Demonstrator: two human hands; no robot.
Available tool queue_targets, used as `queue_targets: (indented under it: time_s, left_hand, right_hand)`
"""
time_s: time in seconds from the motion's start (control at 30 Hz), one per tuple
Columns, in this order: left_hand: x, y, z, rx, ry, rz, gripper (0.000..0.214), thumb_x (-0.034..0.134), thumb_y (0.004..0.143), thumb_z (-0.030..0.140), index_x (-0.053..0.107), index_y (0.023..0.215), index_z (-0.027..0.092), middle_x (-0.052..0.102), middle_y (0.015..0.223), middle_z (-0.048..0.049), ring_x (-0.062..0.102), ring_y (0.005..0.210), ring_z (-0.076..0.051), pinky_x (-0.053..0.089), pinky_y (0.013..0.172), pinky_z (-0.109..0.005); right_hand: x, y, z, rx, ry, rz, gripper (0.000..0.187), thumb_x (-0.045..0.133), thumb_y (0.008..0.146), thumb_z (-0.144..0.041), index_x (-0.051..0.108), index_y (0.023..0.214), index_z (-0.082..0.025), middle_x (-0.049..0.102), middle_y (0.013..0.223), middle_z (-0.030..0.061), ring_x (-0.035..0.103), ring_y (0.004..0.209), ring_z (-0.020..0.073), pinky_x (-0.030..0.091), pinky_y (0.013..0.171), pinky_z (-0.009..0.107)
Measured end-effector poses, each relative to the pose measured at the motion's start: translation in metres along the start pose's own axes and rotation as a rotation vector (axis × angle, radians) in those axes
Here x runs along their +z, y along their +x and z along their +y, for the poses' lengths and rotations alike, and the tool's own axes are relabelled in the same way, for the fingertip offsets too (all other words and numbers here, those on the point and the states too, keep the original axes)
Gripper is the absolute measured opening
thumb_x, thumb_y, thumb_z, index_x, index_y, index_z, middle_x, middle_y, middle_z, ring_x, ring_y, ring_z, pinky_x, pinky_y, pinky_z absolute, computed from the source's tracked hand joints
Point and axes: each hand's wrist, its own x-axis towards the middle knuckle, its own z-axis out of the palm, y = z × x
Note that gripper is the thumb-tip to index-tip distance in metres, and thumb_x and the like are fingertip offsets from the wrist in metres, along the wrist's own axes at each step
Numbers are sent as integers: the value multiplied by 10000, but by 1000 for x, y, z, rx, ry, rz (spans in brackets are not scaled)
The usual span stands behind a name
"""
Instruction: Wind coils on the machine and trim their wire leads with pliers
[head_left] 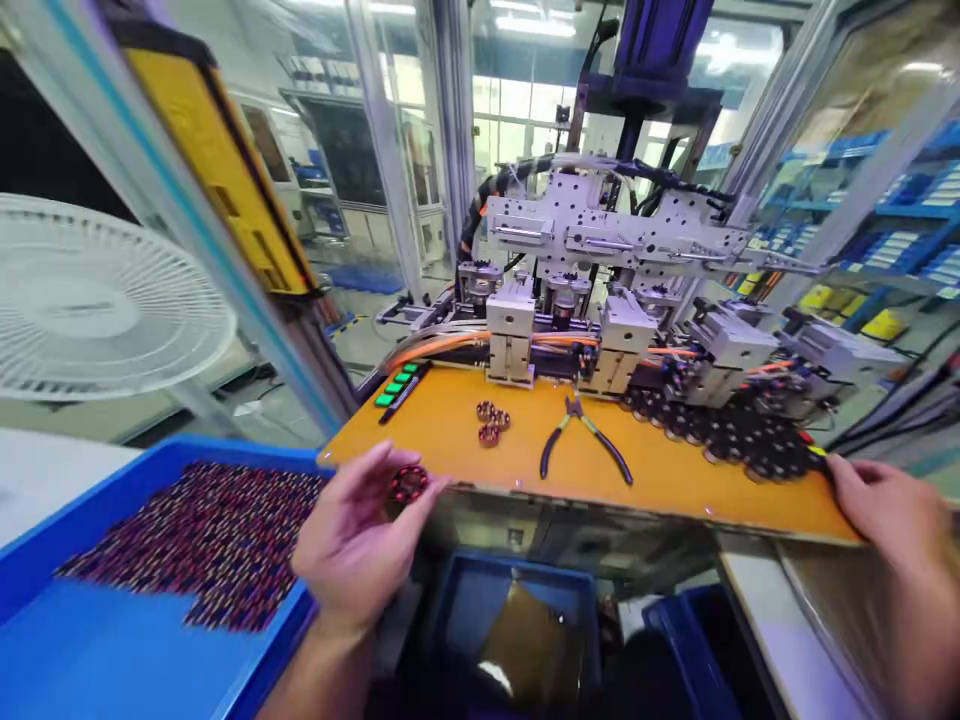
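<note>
Head view. "What does the left hand [360, 545] hold?"
"A small coil ring [409, 483], pinched between thumb and fingertips at the near edge of the orange table [660, 475], about seven o'clock on it. The blue tray [75, 640] of small parts lies just beside it at nine."
"And the right hand [889, 510]?"
"At four o'clock, fingers curled on the table's right corner, next to the pile of black parts [742, 430]. Whether it grips anything, I cannot tell."
"Open room?"
"Bare table between the hands. Only pliers [585, 440] and three copper coils [491, 420] lie near the centre, and the machine [600, 240] closes off twelve o'clock."
</note>
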Motion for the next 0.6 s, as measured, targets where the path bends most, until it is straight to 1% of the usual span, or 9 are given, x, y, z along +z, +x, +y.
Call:
queue_targets:
  time_s: [0.07,0.13,0.2,0.23,0.3,0.4,0.47,0.53,0.6]
  left_hand:
    - [-2,-10,15,-14,-38,-120,591,833,661,120,629,1204,233,728,960,-10,711,796,-141,626,741,-277]
    - [-1,-17,20,-70,-68,-212,528,823,677,179,636,1169,206,718,944,-24,705,777,-151,619,761,-322]
    - [0,-22,24,-122,-58,-193,466,810,681,224,649,1115,170,707,891,-32,697,745,-155,612,750,-336]
    - [0,-24,29,-128,-62,-173,464,792,701,241,636,1131,162,702,901,-41,698,766,-160,609,752,-338]
    - [-7,-34,49,-122,-84,-158,497,782,711,251,610,1169,158,703,919,-51,701,803,-165,607,756,-331]
    - [-31,-63,97,-97,-125,-225,539,790,710,220,586,1208,176,720,950,-49,705,818,-156,610,753,-306]
    - [-50,-87,129,-65,-150,-287,545,781,725,181,573,1229,184,727,971,-51,711,843,-156,614,767,-302]
    - [-66,-109,154,-21,-176,-333,556,765,743,135,557,1255,192,727,994,-57,714,887,-160,615,787,-295]
    - [-80,-126,170,12,-205,-362,595,759,742,95,544,1284,213,719,1010,-55,714,903,-157,614,786,-275]
  right_hand:
    - [-6,-1,-23,14,3,31,463,692,667,-428,406,326,-298,414,361,94,271,355,148,248,462,423]
    - [-13,-10,-46,-19,46,87,437,668,699,-415,410,372,-284,489,426,149,446,434,226,319,504,450]
    - [-23,-33,-72,-106,129,155,332,605,778,-414,556,514,-218,621,650,252,610,659,308,421,625,482]
    - [-31,-51,-85,-172,182,171,310,570,818,-408,621,618,-176,655,780,283,644,777,321,459,699,482]
    - [-53,-98,-114,-354,296,145,255,580,843,-365,679,837,-131,690,945,245,666,917,293,518,806,433]
    - [-104,-184,-156,-688,455,47,225,667,844,-318,663,1031,-194,709,1084,98,667,1030,210,539,931,346]
    - [-142,-234,-176,-1030,678,-26,274,646,885,-200,612,1155,-171,664,1193,143,641,1107,222,537,963,382]
    - [-174,-268,-189,-1224,762,-151,299,619,908,-147,576,1204,-128,624,1251,189,634,1115,209,552,935,340]
    - [-190,-286,-194,-1328,754,-251,275,573,933,-125,568,1205,-86,603,1273,220,631,1112,214,557,909,330]
